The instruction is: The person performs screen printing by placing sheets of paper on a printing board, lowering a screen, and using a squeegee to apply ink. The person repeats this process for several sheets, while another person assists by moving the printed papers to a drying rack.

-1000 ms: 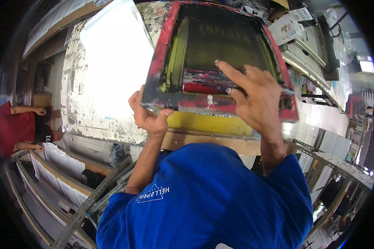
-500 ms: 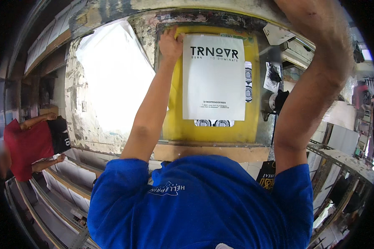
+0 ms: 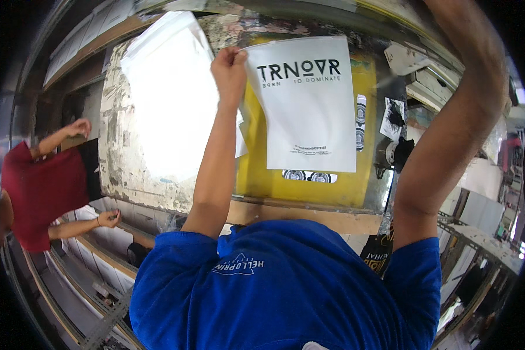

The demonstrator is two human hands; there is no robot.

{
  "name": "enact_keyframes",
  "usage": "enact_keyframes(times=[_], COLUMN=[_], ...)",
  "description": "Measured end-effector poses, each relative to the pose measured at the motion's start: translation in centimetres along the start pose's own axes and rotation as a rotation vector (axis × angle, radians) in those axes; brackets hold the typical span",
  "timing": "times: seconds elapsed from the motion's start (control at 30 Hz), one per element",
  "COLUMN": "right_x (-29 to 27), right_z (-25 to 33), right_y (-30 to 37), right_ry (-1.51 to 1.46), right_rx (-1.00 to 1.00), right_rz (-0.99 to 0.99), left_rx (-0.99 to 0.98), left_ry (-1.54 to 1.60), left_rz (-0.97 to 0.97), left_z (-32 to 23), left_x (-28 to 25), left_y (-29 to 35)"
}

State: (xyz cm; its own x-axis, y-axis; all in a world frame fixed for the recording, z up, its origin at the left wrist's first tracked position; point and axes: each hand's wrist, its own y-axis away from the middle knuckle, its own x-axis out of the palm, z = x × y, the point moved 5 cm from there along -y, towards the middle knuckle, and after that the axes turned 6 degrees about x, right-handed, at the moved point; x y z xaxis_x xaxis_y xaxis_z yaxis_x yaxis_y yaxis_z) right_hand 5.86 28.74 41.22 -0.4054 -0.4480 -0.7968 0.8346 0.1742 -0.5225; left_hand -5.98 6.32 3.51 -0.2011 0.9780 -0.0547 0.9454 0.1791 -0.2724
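Presently, a white printed sheet [image 3: 309, 119] is held over the yellow board [image 3: 254, 179], pinched at its far-left corner by the left hand [image 3: 229, 70]; the right hand's state cannot be told, being outside the view. Its long axis is directed near-to-far, with large black lettering [image 3: 298, 70] placed upright at the far end.

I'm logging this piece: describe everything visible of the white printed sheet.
The white printed sheet looks thin, flexible and smooth, perhaps plastic. Bold black lettering crosses its top, smaller lines beneath and near the bottom. The left hand pinches its upper-left corner; its left edge bows inward. It is over the yellow board; how much rests there is unclear. Black-and-white patterned pieces show past its lower and right edges.
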Motion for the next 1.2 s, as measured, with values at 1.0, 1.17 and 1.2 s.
enact_keyframes(times=[1.0,1.17,1.2], right_x=[0.2,0.8,0.9], right_z=[-10.9,-10.3,-10.4], right_y=[0.6,0.9,1.0], right_ry=[0.048,0.087,0.105], right_rx=[0.109,0.184,0.257], right_rz=[-0.027,0.026,0.063], left_rx=[0.120,0.043,-0.042], left_ry=[-0.875,-0.425,-0.420], left_rz=[-0.025,-0.264,-0.206], left_z=[1.6,2.8,1.4], left_x=[-20.8,-20.8,-20.1], left_y=[15.7,14.8,14.0])
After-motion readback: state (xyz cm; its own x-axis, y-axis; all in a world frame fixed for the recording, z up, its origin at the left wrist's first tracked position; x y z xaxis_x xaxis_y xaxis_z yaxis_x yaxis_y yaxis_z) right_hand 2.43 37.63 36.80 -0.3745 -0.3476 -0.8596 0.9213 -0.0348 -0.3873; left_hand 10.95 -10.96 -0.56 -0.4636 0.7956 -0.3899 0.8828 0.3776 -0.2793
